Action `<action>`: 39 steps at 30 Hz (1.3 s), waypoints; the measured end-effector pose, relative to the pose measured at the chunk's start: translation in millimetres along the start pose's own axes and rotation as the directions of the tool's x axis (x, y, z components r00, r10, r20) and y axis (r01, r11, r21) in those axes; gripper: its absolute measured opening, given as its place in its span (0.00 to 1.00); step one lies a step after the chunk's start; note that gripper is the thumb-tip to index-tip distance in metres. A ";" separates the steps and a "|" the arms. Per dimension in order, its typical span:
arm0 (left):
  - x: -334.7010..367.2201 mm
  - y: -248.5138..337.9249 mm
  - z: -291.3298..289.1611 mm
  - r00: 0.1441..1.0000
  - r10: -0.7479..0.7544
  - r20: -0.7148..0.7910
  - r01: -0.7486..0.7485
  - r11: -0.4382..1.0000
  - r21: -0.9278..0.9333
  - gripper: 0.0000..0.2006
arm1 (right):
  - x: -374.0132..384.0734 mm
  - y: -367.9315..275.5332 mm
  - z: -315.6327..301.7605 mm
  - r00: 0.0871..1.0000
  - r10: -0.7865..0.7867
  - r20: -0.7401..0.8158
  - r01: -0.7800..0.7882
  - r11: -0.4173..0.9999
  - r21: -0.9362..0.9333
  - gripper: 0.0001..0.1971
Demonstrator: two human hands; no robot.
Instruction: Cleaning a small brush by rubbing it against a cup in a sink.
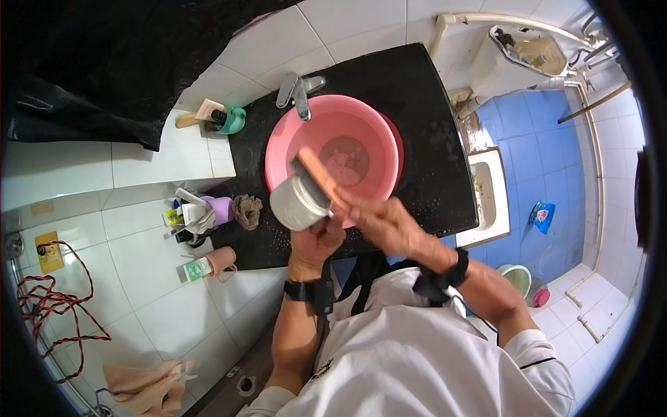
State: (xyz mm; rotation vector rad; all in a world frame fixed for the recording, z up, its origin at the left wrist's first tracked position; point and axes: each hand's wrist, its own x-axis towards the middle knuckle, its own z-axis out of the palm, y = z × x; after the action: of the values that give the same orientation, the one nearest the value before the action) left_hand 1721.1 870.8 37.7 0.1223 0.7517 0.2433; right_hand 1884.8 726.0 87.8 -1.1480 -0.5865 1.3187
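Note:
Over the near rim of a pink basin (386,125), my left hand (317,241) grips a whitish cup-like container (292,206) from below, its fingers partly hidden behind it. My right hand (389,226) is closed round the handle of an orange-backed brush (321,172). The brush's dark bristle side lies against or very close to the container's rim; motion blur hides the exact contact. Shallow, cloudy water (344,160) covers the basin's bottom.
A chrome faucet (300,94) reaches over the basin on the black countertop (434,153). At the left are a green mug (235,121) with brushes, a purple holder (221,210), a crumpled brown bag (246,211) and a pink cup (222,259). Blue floor tiles lie right.

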 end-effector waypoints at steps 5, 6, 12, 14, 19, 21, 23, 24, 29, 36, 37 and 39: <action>4.3 11.2 -10.6 0.998 -0.046 0.046 0.046 0.999 -0.009 0.21 | -7.4 -4.9 3.3 0.990 -0.140 -0.033 0.137 0.987 -0.085 0.23; 0.2 4.2 3.7 0.994 -0.085 0.069 0.087 0.996 -0.025 0.21 | 1.4 -6.6 -3.4 0.991 -0.124 -0.048 0.119 0.988 -0.097 0.23; 12.1 12.9 -8.7 0.976 -0.004 0.220 -0.027 0.991 0.135 0.23 | -0.3 -9.7 1.3 0.999 -0.033 0.020 0.033 0.999 0.005 0.22; 15.2 24.8 -16.2 0.981 -0.025 0.195 0.005 0.994 0.106 0.23 | -7.5 2.0 9.6 0.997 -0.074 0.027 0.073 0.996 0.042 0.22; 14.5 -2.9 -4.8 0.981 -0.143 0.131 0.128 0.985 0.114 0.25 | 23.8 3.1 -8.3 0.993 -0.072 -0.098 0.065 0.996 -0.067 0.23; 10.2 -12.3 3.3 0.982 -0.114 0.153 0.098 0.990 0.104 0.25 | 29.1 -6.3 -13.9 0.992 0.031 -0.121 -0.039 0.997 -0.064 0.23; 15.7 -6.8 -1.3 0.991 -0.088 0.100 0.083 0.995 0.053 0.24 | 22.9 7.7 -9.8 0.997 0.038 -0.068 -0.033 0.997 0.076 0.24; 16.8 2.3 -4.3 0.998 -0.054 0.030 0.054 0.998 0.023 0.24 | 12.2 11.1 -3.4 0.994 0.101 -0.052 -0.096 0.992 0.086 0.24; 15.9 7.8 -8.9 0.997 -0.060 0.054 0.059 0.998 0.016 0.25 | -0.7 28.3 -3.7 0.993 0.104 -0.049 -0.100 0.991 0.087 0.23; 17.5 -4.4 10.9 0.985 -0.160 0.061 0.172 0.923 -0.343 0.26 | 14.2 29.4 -7.9 0.937 0.348 0.028 -0.334 0.873 0.356 0.21; 20.3 4.0 1.0 0.975 -0.102 0.199 0.106 0.994 -0.008 0.26 | 9.6 36.8 -10.0 0.937 0.348 0.028 -0.327 0.845 0.422 0.21; 21.0 21.0 -2.5 0.962 -0.120 0.246 0.093 0.989 0.117 0.26 | 4.2 43.8 -14.7 0.936 0.351 0.022 -0.316 0.811 0.493 0.21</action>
State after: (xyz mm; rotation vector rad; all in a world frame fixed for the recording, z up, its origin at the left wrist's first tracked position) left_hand 1730.5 896.7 26.1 0.2072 0.5152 0.0830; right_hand 1879.4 719.2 42.2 -0.8855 0.0257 1.6040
